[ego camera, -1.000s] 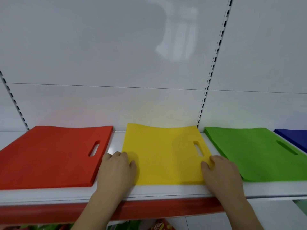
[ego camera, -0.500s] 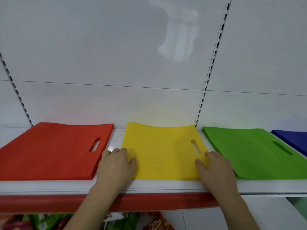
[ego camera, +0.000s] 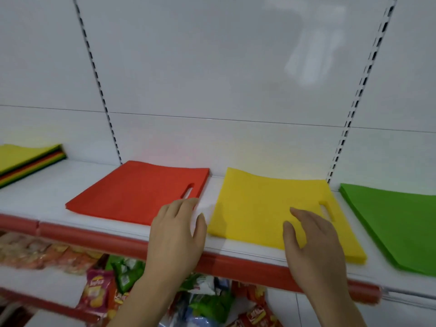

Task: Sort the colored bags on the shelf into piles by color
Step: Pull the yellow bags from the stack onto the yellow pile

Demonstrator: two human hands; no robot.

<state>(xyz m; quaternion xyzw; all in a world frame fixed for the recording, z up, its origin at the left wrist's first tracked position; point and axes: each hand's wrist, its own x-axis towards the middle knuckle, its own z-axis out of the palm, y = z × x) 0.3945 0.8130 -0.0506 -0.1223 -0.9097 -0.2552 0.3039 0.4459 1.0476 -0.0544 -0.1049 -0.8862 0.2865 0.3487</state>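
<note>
White glossy back panels [ego camera: 212,67] with slotted uprights [ego camera: 358,95]; snack packets [ego camera: 122,274] fill the lower shelf.

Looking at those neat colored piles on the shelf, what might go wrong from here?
1. The yellow pile lies close to the shelf's front edge, so a nudge from the right hand over it might slide the top bags off.
2. The mixed stack far left is topped with yellow; grabbing several layers at once could carry other colors into the wrong pile.

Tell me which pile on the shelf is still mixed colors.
The mixed stack at the far left: yellow on top, with red, green and black edges showing. The red pile, yellow pile and green pile each show one color.
</note>
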